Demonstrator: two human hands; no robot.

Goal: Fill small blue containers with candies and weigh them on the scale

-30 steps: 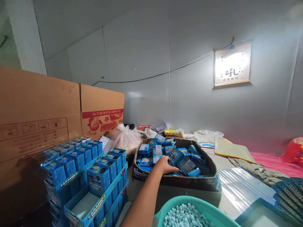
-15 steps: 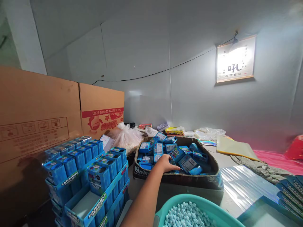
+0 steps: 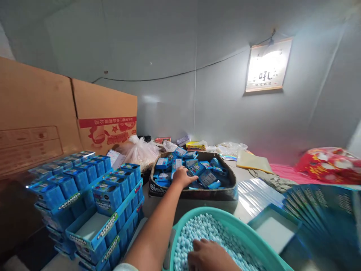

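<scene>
My left hand (image 3: 183, 176) reaches into a dark cardboard tray (image 3: 191, 194) heaped with small blue boxes (image 3: 207, 177). Its fingers curl down onto one of the boxes near the tray's left middle. My right hand (image 3: 208, 256) shows at the bottom edge, inside a teal plastic basin (image 3: 242, 226) full of pale blue candies (image 3: 203, 227). Its fingers are bent and dug into the candies.
Stacked blue display trays of upright boxes (image 3: 93, 195) stand at the left, with big cardboard cartons (image 3: 34, 105) behind them. A plastic bag (image 3: 138, 150) lies beside the tray. Flat blue cartons (image 3: 318, 207) and an open blue tray (image 3: 270, 226) sit at the right, with a red bag (image 3: 327, 163) beyond.
The view has swung right and down. My right hand has come into sight in the candy basin. My left hand stays in the tray of blue boxes, fingers curling tighter.
</scene>
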